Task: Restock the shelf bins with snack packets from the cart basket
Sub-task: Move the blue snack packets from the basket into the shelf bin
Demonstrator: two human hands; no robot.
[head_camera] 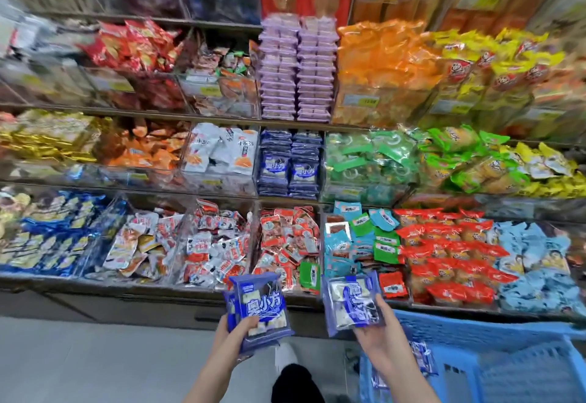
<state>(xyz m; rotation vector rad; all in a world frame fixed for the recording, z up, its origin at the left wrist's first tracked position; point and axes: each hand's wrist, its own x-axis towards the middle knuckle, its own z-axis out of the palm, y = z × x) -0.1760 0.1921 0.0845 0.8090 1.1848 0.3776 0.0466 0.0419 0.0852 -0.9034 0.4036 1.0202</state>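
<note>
Both hands loaded. Left hand (236, 328) grips a stack of blue packets (258, 307) by its lower edge, thumb across the front. Right hand (379, 333) grasps another packet (350, 302), tilted, foil window showing.

Target looks like the blue bin (289, 165), middle shelf, two columns of the same packets. Left stack sits well below that bin and slightly left. Right packet is below it and to the right. Basket (475, 355) is further below-right of the bin, with a few more blue packets (421, 358) still in it.

Risks, as I judge them:
- Left stack is held at one end only and the film looks slick. It could fan out and drop on the lift.
- Bin columns are already high, so anything added on top may slide off the front or into the bin beside it.
- Right packet is rotated and needs squaring up, or it will sit skewed and tip the column.
- The purple stacks (298, 66) directly above the bin have a similar format, so a wrong-slot mix-up is possible.

Text: the left stack's front reads "奥小方", and the bin's packets seem to carry the same mark. The yellow price tags are too blurred to read. The white packets (222, 149) left of the bin start with "小"; the rest is unclear.
</note>
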